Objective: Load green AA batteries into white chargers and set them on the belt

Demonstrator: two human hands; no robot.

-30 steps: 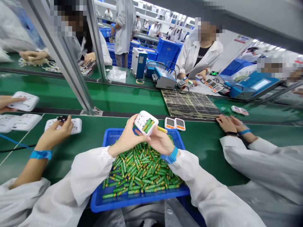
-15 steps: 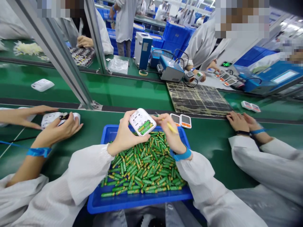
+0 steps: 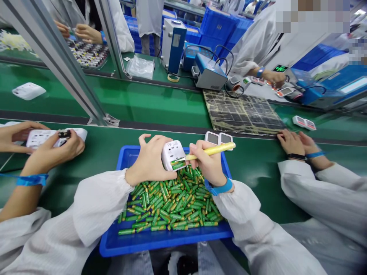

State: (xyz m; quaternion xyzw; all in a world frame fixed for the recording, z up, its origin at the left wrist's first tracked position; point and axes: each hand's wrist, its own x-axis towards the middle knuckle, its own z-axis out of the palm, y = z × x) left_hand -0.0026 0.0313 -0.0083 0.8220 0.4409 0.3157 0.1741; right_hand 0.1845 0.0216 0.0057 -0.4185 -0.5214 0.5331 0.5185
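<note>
My left hand [image 3: 151,158] is closed around the edge of a white plastic device [image 3: 173,149], held tilted above the tray. Green batteries [image 3: 177,164] lie in the device's open compartment. In my right hand [image 3: 208,162] is a slim tool with a yellow handle [image 3: 219,149]; its thin tip meets the compartment side of the device, and its exact kind is unclear. Below both hands, a blue tray [image 3: 160,246] holds a heap of loose green and gold batteries [image 3: 172,206].
Two white devices with grey screens [image 3: 219,138] lie behind the tray. A co-worker's hands [image 3: 61,147] work on a white device at left; another person's hands [image 3: 295,143] rest at right. A metal post [image 3: 71,65] and a dark gridded mat [image 3: 241,112] stand beyond.
The device in my left hand has tilted, turning its compartment toward the right. The yellow tool has swung so its tip is now at the batteries. The white device on the green belt has shifted left in view.
</note>
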